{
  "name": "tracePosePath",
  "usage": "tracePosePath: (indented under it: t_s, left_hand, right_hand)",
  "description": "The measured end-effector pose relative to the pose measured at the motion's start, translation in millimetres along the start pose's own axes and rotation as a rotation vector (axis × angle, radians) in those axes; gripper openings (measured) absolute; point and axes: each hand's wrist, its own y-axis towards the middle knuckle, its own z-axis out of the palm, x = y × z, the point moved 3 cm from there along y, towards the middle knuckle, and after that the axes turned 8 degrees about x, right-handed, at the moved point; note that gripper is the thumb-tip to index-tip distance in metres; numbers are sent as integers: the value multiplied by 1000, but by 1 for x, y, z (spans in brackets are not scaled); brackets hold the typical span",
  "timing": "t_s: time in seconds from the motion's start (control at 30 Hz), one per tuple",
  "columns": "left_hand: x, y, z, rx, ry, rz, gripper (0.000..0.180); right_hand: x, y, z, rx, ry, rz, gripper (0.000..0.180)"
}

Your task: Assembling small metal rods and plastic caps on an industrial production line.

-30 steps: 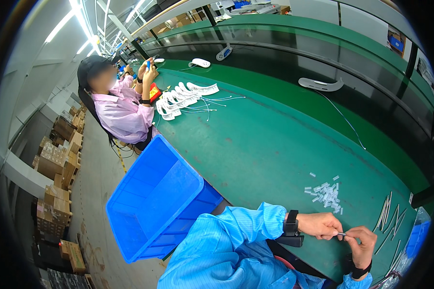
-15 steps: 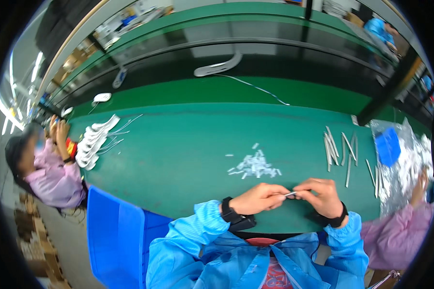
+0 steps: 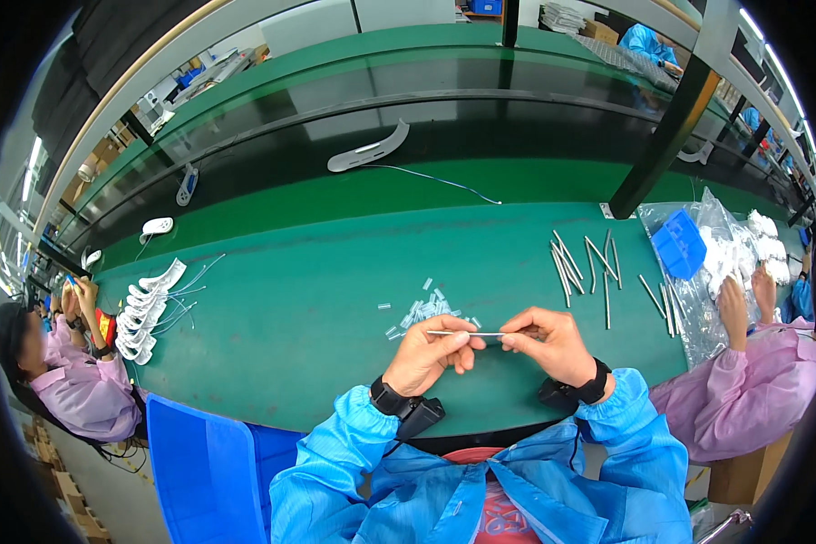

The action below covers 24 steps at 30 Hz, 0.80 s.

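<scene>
1. Looking down from the head view, the left hand (image 3: 429, 352) and the right hand (image 3: 548, 343) meet just above the near edge of the green table (image 3: 317, 308), both pinching a thin metal rod (image 3: 467, 334).
2. The rod lies level between them, the left fingers clenched on its left end and the right fingers grasping its right end; the middle stretch shows bare between the two hands.
3. Both wrists carry dark bands, and blue sleeves (image 3: 354, 453) run back to the lower edge.
4. Just beyond the hands, a small heap of short pale tube pieces (image 3: 423, 310) lies scattered on the table.
5. To the right of that, a loose group of longer metal rods (image 3: 582, 263) lies on the cloth, some crossing each other, near a clear plastic bag (image 3: 698, 299) that bears a small blue tray (image 3: 679, 243).
6. A co-worker in a pink coat (image 3: 752, 381) sits at the right with a hand on the plastic bag.
7. Another person in pink (image 3: 82, 390) sits at the far left, hands raised, beside a row of white curved parts (image 3: 150, 308) with thin wires.
8. A blue bin (image 3: 204, 462) stands at the lower left, below the table edge.
9. Farther back, a white curved part (image 3: 369, 150) with a trailing wire rests on the dark belt.
</scene>
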Motion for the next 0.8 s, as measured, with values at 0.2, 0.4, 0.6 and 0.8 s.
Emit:
tracePosePath:
  t_s: [0.2,0.4,0.6,0.8]
  left_hand:
    - [-4,4,-4,-98,-8,84,16]
    - [7,2,-10,-131,66,71,15]
    - [14,11,-6,-33,103,112,17]
    - [11,8,2,-21,1,95,22]
  right_hand:
    - [-6,31,-14,43,-296,24,25]
    - [-20,51,19,156,-890,-172,24]
    - [-11,44,28,52,-935,-200,10]
    - [-7,43,17,21,-724,-119,6]
